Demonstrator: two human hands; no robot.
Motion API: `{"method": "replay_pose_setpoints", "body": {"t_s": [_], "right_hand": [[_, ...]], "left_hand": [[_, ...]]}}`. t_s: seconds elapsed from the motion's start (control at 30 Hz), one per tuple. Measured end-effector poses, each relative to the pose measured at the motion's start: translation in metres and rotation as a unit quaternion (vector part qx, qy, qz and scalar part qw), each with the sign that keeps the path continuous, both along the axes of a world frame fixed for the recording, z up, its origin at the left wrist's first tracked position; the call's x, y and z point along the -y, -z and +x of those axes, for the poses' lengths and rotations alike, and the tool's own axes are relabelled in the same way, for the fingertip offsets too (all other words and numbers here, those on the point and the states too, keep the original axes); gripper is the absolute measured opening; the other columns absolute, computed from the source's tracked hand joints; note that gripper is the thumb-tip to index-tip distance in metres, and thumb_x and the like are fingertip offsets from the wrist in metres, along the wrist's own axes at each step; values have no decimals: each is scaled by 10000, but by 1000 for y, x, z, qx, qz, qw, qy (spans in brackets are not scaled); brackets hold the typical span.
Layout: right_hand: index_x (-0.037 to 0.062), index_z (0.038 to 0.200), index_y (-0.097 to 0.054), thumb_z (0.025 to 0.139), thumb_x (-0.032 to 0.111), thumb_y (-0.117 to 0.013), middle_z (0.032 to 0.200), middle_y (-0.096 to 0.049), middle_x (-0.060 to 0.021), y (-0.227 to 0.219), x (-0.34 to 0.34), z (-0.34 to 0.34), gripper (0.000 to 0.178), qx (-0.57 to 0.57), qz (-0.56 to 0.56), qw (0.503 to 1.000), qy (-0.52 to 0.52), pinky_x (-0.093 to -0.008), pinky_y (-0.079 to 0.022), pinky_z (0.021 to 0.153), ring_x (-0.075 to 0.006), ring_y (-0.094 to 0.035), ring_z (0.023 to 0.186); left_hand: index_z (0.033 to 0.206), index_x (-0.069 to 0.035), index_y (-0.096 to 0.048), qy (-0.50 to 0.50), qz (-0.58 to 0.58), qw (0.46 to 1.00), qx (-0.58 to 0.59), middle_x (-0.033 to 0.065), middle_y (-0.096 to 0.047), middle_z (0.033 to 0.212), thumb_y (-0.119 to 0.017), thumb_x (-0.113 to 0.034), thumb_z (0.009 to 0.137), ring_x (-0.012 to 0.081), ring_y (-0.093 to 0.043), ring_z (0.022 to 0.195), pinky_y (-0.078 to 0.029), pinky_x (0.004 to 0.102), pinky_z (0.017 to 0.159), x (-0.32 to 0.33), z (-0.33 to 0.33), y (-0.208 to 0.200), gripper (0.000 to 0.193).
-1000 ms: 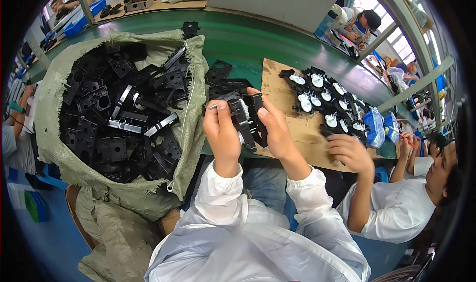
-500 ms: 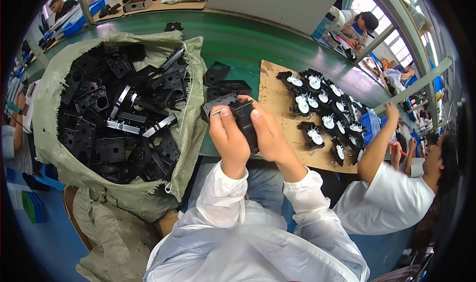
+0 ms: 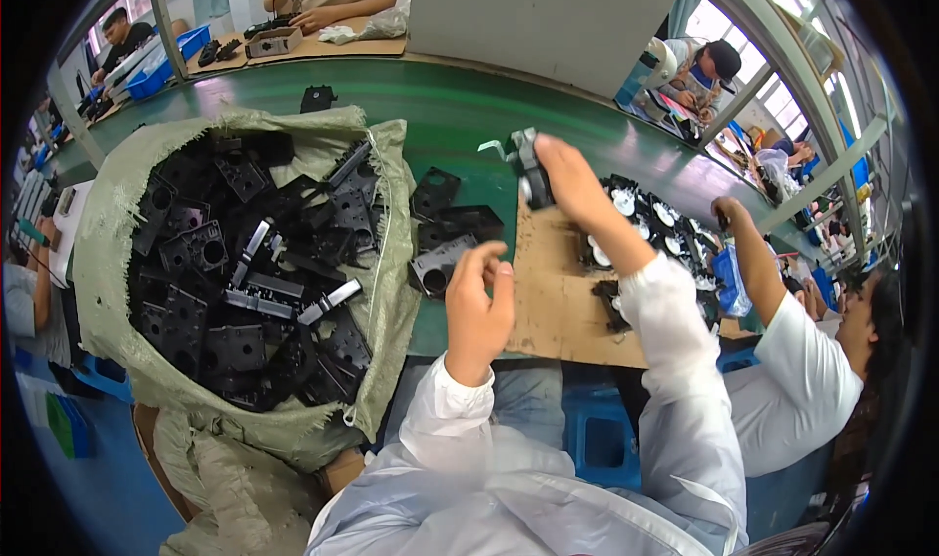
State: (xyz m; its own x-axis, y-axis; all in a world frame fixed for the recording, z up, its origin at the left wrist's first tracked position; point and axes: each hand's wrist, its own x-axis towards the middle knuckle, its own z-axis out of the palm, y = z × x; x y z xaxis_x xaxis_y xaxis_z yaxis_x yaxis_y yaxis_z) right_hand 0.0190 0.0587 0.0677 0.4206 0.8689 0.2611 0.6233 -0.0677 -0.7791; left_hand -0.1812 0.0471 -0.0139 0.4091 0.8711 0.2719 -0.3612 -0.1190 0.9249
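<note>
My right hand (image 3: 579, 189) is closed on a black plastic housing (image 3: 529, 170), lifted over the left part of the cardboard sheet (image 3: 548, 302). A thin bent metal strip sticks out from the housing's left side. The hand hides part of the housing. My left hand (image 3: 477, 307) holds nothing; its fingers are loosely curled and apart. It is just right of a few loose black housings (image 3: 445, 263) on the green table. On the sheet's right part stand several black assemblies with white round parts (image 3: 624, 201), partly hidden by my right forearm.
A large woven sack (image 3: 98, 272) full of black plastic housings (image 3: 230, 351) stands at the left. One black part (image 3: 318, 98) lies behind it on the green table (image 3: 440, 91). At the right a co-worker's arm (image 3: 758, 253) reaches over the table near a blue bin (image 3: 730, 277).
My hands have parted. My right hand has moved up and right with the black housing, while my left hand has let go and stays lower left. The view has shifted slightly.
</note>
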Motion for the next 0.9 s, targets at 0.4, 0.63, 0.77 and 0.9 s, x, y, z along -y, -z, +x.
{"method": "replay_pose_setpoints", "body": {"t_s": [0.4,0.63,0.77,0.9], "right_hand": [[-6,1295,-493,836,276,-643,1346,-481,-248,86,-134,152,559,527,-146,818,177,-488,-443,987,-421,-515,1155],[102,1328,-524,631,101,-750,1380,-514,-114,41,-137,24,733,462,-115,773,-420,-451,-429,1017,-299,-474,1297],[91,1159,-570,627,147,-767,1067,-621,-91,50,-156,11,571,533,-132,720,-424,-456,-495,848,-331,-588,996],[81,1104,-582,645,239,-770,1020,-642,-104,18,-136,24,521,587,-122,760,-252,-440,-524,779,-334,-627,911]], "left_hand": [[941,-38,-635,81,183,966,-162,78,-644,806,-599,-86,875,250,-563,594,-464,329,572,-22,-20,-10,89],[910,-65,-607,48,302,935,-181,79,-623,801,-603,-89,860,271,-586,608,-471,345,567,-24,-12,-4,55],[853,-59,-611,44,317,923,-216,91,-613,762,-609,-95,852,270,-580,599,-473,349,562,-16,-5,0,36],[789,-55,-651,67,364,890,-267,88,-628,734,-638,-135,839,288,-579,580,-469,353,547,19,16,2,95]]}}
